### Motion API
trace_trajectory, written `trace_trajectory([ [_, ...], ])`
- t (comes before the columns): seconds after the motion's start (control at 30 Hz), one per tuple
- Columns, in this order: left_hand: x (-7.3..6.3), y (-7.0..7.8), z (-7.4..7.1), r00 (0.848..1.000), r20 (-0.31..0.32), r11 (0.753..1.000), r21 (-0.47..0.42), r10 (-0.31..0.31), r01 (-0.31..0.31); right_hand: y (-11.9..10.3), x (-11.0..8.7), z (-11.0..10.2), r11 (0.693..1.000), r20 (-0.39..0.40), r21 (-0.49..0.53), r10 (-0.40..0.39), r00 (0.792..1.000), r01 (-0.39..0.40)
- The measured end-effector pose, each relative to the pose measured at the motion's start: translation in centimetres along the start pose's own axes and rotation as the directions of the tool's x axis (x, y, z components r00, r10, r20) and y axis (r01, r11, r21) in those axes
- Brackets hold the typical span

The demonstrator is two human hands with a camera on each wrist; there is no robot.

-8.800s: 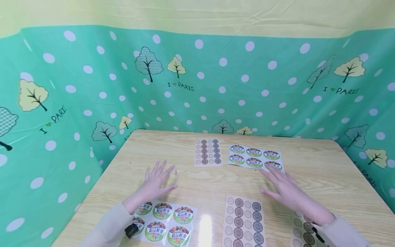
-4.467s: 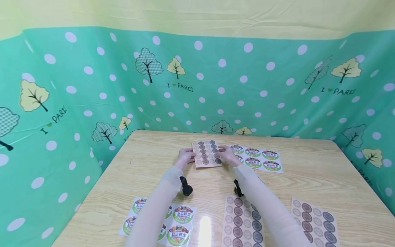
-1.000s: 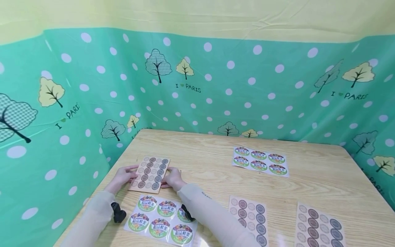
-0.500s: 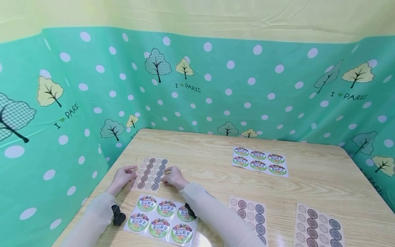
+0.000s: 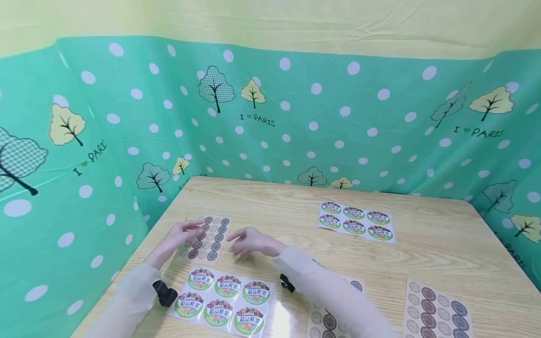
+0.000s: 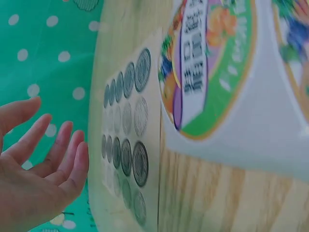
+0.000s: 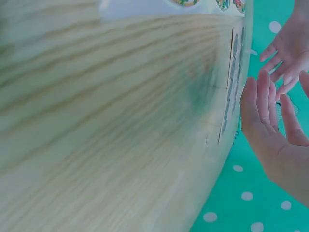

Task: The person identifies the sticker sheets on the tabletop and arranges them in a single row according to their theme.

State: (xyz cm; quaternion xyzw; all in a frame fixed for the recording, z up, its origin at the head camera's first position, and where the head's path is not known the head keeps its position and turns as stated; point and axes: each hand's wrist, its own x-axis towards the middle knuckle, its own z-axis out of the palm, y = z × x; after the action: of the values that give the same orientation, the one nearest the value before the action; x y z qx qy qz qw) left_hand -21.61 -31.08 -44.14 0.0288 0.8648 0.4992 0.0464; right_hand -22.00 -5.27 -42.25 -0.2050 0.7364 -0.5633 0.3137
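Observation:
A sheet of small round stickers [image 5: 211,244] in brown and grey columns lies flat at the table's left, behind a sheet of large oval fruit-label stickers [image 5: 218,300]. My left hand [image 5: 181,235] hovers over the small-sticker sheet's left side, overlapping part of it in the head view. In the left wrist view that hand [image 6: 46,169] has loosely spread fingers and holds nothing. To the right of the same sheet is my right hand [image 5: 252,241], apart from it, fingers relaxed and bent a little. The right wrist view shows its fingers [image 7: 264,104] with nothing between them.
Another fruit-label sheet [image 5: 355,221] lies at the back, right of the middle. Two more round-sticker sheets lie at the front: one [image 5: 317,319] partly under the right sleeve, the other [image 5: 437,310] farther right. A green dotted curtain [image 5: 296,122] borders the wooden table [image 5: 270,197].
The round-sticker sheet was carried from the back middle to the left and laid behind the front fruit labels. Both hands have since let go; the right has drawn off to the right.

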Motion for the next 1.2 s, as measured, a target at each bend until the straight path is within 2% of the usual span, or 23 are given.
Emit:
trace_trajectory([
  [0.13,0.4,0.4,0.8,0.997,0.031,0.996,-0.049,0.075,-0.073,0.3,-1.8,-1.6,1.0,0.015,-0.025,-0.011,1.0,0.012],
  [0.17,0.1,1.3,1.1,0.998,0.032,0.998,-0.035,0.061,-0.06,0.4,-2.2,-2.0,0.999,0.018,-0.034,-0.013,1.0,0.014],
  [0.27,0.2,2.5,2.2,0.996,0.058,0.997,-0.038,0.066,-0.064,0.7,-3.6,-3.3,0.998,0.023,-0.065,-0.021,1.0,0.023],
  [0.37,0.1,4.6,3.4,0.995,0.085,0.999,-0.026,0.047,-0.045,0.9,-5.2,-4.7,0.995,0.015,-0.103,-0.014,1.0,0.015],
  [0.47,0.1,5.9,4.5,0.993,0.108,0.998,-0.041,0.05,-0.046,1.1,-6.7,-5.9,0.99,0.009,-0.138,-0.021,1.0,0.022],
  [0.6,0.2,6.9,6.1,0.986,0.152,0.996,-0.067,0.063,-0.053,1.4,-8.7,-7.2,0.986,0.008,-0.157,-0.052,0.999,0.053],
  [0.7,0.2,7.6,7.6,0.975,0.205,0.994,-0.088,0.085,-0.069,1.7,-10.3,-8.2,0.984,-0.002,-0.167,-0.064,0.998,0.063],
  [0.83,0.3,8.5,9.5,0.95,0.284,0.99,-0.098,0.126,-0.102,2.3,-12.5,-10.0,0.977,-0.029,-0.202,-0.08,0.996,0.072],
  [0.93,0.3,9.1,10.7,0.935,0.322,0.987,-0.107,0.149,-0.121,2.8,-14.0,-11.2,0.972,-0.061,-0.222,-0.088,0.994,0.073],
  [1.07,0.1,9.7,12.2,0.922,0.347,0.984,-0.098,0.172,-0.147,3.5,-15.8,-12.5,0.966,-0.095,-0.247,-0.101,0.99,0.075],
  [1.2,-0.1,10.5,13.9,0.894,0.393,0.976,-0.077,0.216,-0.202,4.3,-17.7,-13.2,0.954,-0.109,-0.292,-0.108,0.988,0.072],
])
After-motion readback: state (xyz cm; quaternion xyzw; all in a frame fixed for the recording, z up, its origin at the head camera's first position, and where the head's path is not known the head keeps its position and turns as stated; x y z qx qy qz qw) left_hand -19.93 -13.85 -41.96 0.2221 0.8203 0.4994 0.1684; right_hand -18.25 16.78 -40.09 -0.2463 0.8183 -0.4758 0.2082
